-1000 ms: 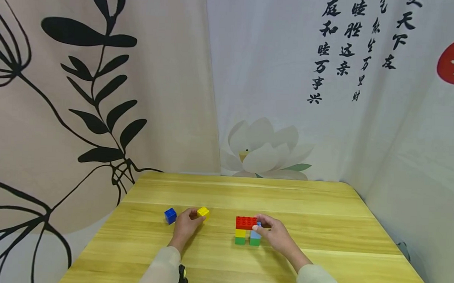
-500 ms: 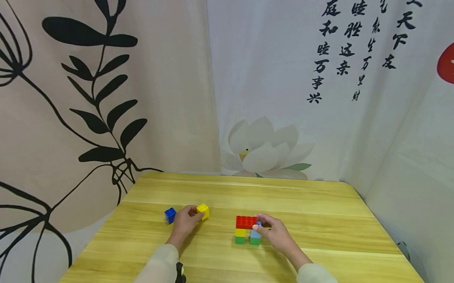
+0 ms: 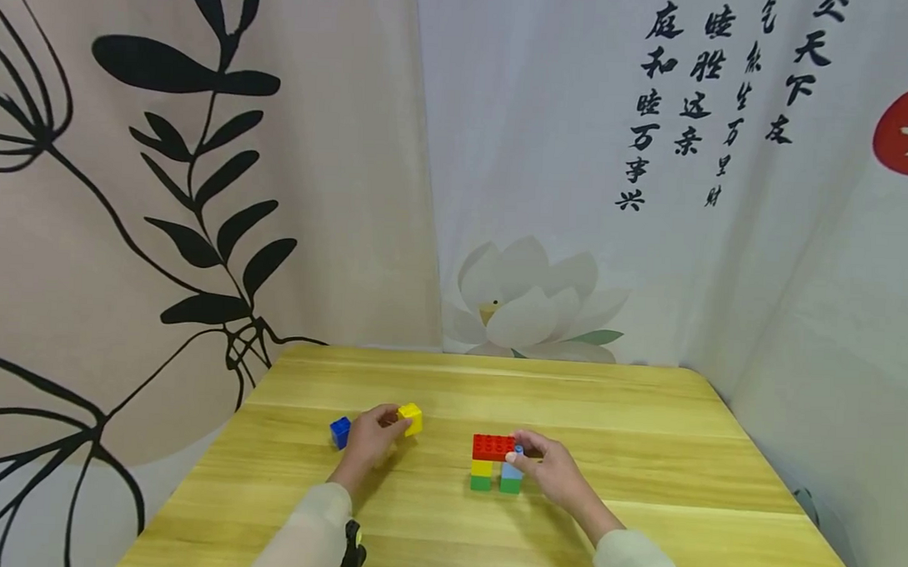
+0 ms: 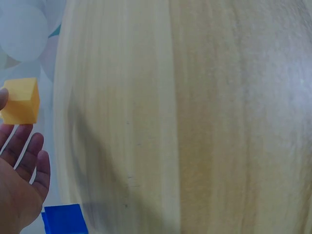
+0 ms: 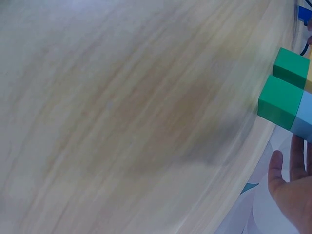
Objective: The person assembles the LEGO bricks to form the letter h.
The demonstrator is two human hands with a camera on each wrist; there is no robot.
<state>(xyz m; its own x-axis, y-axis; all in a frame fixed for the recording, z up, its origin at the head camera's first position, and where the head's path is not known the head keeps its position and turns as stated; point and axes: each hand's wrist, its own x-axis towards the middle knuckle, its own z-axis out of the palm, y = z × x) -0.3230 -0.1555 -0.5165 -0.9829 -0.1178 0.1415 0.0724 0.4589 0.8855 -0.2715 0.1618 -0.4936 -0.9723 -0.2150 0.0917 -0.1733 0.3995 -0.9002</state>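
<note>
Left grip (image 3: 372, 437): pinching yellow block (image 3: 411, 419), left of block stack (image 3: 493, 448).
Right grip (image 3: 552, 470): holding stack's right side.
Blue block (image 3: 339, 432): partly hidden by left hand.
Backdrop (image 3: 360, 188): printed cloth behind desk (image 3: 607, 406).

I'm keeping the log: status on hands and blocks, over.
Left hand: pinching yellow block. Right hand: gripping red-topped block arch. Blue block beside left hand; nothing visible between yellow block and arch.

The off-white cloth left sleeve (image 3: 303, 533) matches the off-white right sleeve (image 3: 635, 563). A black, rounded, yellow-spotted device (image 3: 351, 555) shows beside the left one.
</note>
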